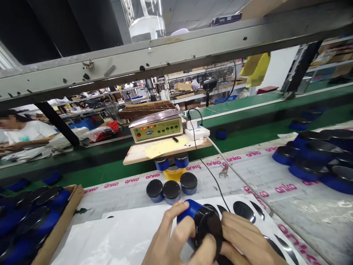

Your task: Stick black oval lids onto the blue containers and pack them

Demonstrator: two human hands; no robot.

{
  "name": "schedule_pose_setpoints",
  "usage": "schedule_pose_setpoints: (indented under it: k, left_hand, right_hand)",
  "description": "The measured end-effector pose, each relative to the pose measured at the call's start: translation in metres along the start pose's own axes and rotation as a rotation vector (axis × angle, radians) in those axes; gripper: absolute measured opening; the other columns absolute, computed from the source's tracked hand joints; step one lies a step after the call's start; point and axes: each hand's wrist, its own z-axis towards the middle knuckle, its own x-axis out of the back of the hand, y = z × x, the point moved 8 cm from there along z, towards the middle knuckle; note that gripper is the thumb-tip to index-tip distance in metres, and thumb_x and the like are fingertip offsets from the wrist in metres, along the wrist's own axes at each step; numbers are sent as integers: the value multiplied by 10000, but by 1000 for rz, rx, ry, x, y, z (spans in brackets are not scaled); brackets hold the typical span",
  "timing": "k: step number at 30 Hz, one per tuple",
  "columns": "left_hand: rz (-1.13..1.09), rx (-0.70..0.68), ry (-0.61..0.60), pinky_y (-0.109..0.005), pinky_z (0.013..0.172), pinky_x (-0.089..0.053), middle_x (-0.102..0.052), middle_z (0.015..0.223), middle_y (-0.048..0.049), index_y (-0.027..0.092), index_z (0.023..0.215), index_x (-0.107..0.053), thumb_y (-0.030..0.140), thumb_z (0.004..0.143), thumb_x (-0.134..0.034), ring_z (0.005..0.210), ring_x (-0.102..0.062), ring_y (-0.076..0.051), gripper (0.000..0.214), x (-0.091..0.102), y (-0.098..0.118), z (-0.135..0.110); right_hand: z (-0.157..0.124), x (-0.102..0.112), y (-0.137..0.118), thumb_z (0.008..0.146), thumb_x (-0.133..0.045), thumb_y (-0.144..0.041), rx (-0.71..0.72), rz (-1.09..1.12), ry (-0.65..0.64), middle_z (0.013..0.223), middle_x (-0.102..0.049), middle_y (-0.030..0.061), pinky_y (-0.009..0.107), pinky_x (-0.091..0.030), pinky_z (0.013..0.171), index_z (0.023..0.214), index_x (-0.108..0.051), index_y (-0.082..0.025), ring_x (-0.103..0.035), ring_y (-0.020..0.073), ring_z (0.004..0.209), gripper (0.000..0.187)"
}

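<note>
My left hand (176, 235) is wrapped round a blue and black cylinder (208, 222) with small pale markings on its black band. The cylinder is tilted, its black end toward my right hand (246, 239). The fingers of that hand are bent close together against the black end; its fingertips are partly hidden. Beneath both hands lies a white sheet (266, 226) bearing black round stickers (244, 211). Beyond them, three small black-topped cylinders (171, 190) stand on the bench.
A cardboard box (59, 224) of blue and black rings is at left; more rings (311, 169) are piled at right. A control box (157, 127) sits on a wooden board (132, 156). A cable (248, 180) crosses the bench. A co-worker (30, 130) sits at far left.
</note>
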Motion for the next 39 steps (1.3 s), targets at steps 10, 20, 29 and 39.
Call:
schedule_pose_setpoints:
  k: [10, 20, 29, 39]
  left_hand:
    - [-154, -67, -106, -345, 863, -540, -596, 1156, -138, 100, 1269, -387, 203, 740, -584, 1050, -585, -249, 573, -63, 1, 41]
    - [-421, 80, -185, -353, 846, -535, -571, 1184, -96, 195, 1252, -377, 221, 756, -573, 1070, -585, -231, 534, -117, 10, 85]
    - [-386, 366, -155, -390, 846, -509, -568, 1150, -86, 211, 1197, -408, 318, 770, -569, 1020, -596, -251, 469, -124, -50, 92]
    - [-328, 333, -569, -563, 1097, -183, -508, 1268, -229, 17, 1235, -478, 284, 700, -655, 1257, -378, -390, 624, -186, -37, 62]
  right_hand:
    - [-18, 28, 40, 893, -415, -72, -82, -261, -15, 678, -511, 26, 322, -387, 624, 864, -558, -136, -449, 162, 649, 159]
    - [-25, 64, 91, 944, -361, -181, -196, -192, 36, 655, -458, 11, 339, -341, 660, 838, -556, -134, -391, 158, 666, 227]
    - [-42, 109, 140, 947, -350, -368, -445, -206, 206, 677, -496, 10, 294, -407, 626, 747, -500, -192, -466, 154, 649, 306]
    - [-96, 230, 261, 691, -548, -497, -1146, -716, 751, 1257, -338, 334, 610, -192, 935, 845, -419, -155, -252, 485, 1204, 397]
